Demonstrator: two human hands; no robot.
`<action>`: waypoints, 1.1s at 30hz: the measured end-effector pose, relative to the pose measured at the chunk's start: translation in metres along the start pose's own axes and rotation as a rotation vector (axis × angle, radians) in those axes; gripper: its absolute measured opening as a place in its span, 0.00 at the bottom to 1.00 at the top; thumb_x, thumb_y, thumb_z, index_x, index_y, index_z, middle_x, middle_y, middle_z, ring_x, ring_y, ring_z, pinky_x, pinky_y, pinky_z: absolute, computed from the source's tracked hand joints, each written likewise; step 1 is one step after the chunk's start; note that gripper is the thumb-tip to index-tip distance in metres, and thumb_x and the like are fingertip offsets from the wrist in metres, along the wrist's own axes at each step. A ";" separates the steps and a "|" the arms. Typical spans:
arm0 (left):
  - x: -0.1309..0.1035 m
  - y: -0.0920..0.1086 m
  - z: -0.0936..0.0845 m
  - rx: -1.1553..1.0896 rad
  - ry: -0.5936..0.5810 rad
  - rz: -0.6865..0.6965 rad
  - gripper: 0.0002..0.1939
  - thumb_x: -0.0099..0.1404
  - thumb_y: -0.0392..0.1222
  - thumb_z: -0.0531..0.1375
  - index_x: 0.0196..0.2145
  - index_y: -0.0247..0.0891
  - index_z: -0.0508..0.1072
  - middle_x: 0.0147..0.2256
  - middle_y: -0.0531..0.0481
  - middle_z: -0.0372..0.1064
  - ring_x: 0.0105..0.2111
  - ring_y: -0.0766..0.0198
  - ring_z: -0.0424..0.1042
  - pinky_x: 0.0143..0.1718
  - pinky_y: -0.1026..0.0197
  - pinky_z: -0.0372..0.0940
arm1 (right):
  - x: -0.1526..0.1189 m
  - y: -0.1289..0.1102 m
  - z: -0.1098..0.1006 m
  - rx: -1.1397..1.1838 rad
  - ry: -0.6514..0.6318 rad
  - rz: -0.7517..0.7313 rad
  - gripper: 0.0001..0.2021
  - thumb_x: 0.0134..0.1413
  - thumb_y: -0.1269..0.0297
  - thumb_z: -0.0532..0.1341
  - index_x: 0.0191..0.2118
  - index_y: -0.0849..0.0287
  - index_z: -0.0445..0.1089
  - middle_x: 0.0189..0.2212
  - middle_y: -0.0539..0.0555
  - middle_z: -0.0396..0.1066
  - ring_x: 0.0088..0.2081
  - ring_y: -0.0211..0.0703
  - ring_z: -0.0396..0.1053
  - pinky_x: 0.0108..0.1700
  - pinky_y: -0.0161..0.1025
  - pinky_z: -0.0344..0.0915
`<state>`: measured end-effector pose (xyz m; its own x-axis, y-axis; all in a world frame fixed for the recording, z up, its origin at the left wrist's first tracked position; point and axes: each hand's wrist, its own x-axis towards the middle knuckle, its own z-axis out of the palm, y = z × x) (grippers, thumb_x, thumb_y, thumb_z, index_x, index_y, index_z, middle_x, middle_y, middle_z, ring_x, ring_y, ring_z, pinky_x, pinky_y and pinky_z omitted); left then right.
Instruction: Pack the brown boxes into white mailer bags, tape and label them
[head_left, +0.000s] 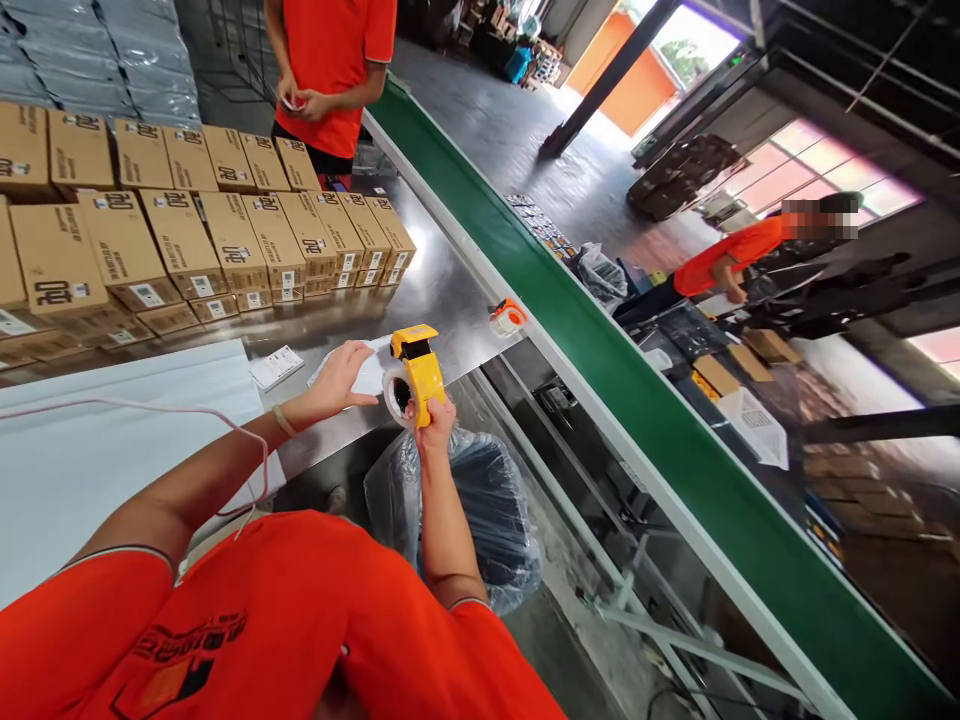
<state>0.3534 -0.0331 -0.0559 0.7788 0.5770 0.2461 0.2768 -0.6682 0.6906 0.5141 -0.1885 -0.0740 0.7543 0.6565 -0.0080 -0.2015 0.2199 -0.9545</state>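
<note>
1. The right hand is gripping a yellow tape dispenser, its fingers curling closely around the lower part of the handle.
2. The dispenser is hanging above the near edge of the metal worktop, left of the near right corner; its tape roll is facing the left hand.
3. The left hand is reaching over that same near edge, fingers stretching forward and thumb standing well apart; it is apparently grasping nothing. A white piece is lying just beside it, though whether they are touching I cannot tell.
4. A small stack of labels is resting beside the corner of a white sheet, which is covering the near left part.
5. Rows of brown boxes are standing towards the far left.
6. An orange tape dispenser is lying by the right edge, close to the near right corner.
7. A green belt is running along the right edge.
8. A plastic-lined bin is standing below the near edge.
9. One co-worker is standing beyond the boxes, holding something small; another person is working across the belt.
</note>
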 end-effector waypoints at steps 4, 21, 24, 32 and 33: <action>0.040 0.021 -0.028 -0.336 0.122 -0.311 0.18 0.79 0.46 0.59 0.56 0.33 0.81 0.54 0.36 0.78 0.54 0.53 0.78 0.57 0.54 0.74 | -0.002 0.006 -0.004 0.047 -0.075 -0.043 0.16 0.48 0.45 0.66 0.29 0.53 0.72 0.16 0.46 0.66 0.16 0.38 0.60 0.21 0.36 0.60; 0.112 0.014 -0.040 -0.708 -0.047 -0.679 0.15 0.60 0.33 0.73 0.20 0.33 0.75 0.16 0.52 0.64 0.18 0.71 0.56 0.22 0.65 0.52 | 0.002 -0.011 -0.018 -0.178 -0.121 0.105 0.22 0.41 0.43 0.73 0.33 0.57 0.75 0.20 0.48 0.71 0.19 0.40 0.64 0.22 0.38 0.63; 0.116 -0.005 -0.047 -0.697 -0.052 -0.726 0.18 0.59 0.33 0.74 0.18 0.34 0.72 0.17 0.52 0.62 0.18 0.71 0.58 0.23 0.64 0.53 | -0.003 -0.024 -0.020 -0.208 -0.116 0.145 0.22 0.40 0.42 0.73 0.32 0.56 0.75 0.19 0.47 0.70 0.18 0.39 0.62 0.22 0.38 0.62; 0.078 -0.007 0.006 -0.855 -0.263 -0.739 0.16 0.56 0.37 0.78 0.21 0.33 0.76 0.20 0.50 0.68 0.20 0.71 0.61 0.24 0.66 0.55 | -0.076 0.010 -0.070 -0.249 0.097 0.171 0.25 0.34 0.37 0.72 0.29 0.53 0.72 0.20 0.48 0.69 0.21 0.40 0.62 0.25 0.38 0.62; 0.071 -0.006 0.015 -0.849 -0.282 -0.741 0.16 0.55 0.37 0.78 0.21 0.33 0.76 0.19 0.51 0.68 0.20 0.71 0.61 0.23 0.66 0.55 | -0.088 0.020 -0.074 -0.270 0.123 0.196 0.25 0.34 0.36 0.71 0.29 0.52 0.71 0.20 0.47 0.69 0.21 0.39 0.61 0.24 0.37 0.61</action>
<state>0.4152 0.0048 -0.0525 0.7114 0.4982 -0.4958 0.3343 0.3807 0.8622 0.4899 -0.2953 -0.1145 0.7907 0.5719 -0.2187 -0.1898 -0.1106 -0.9756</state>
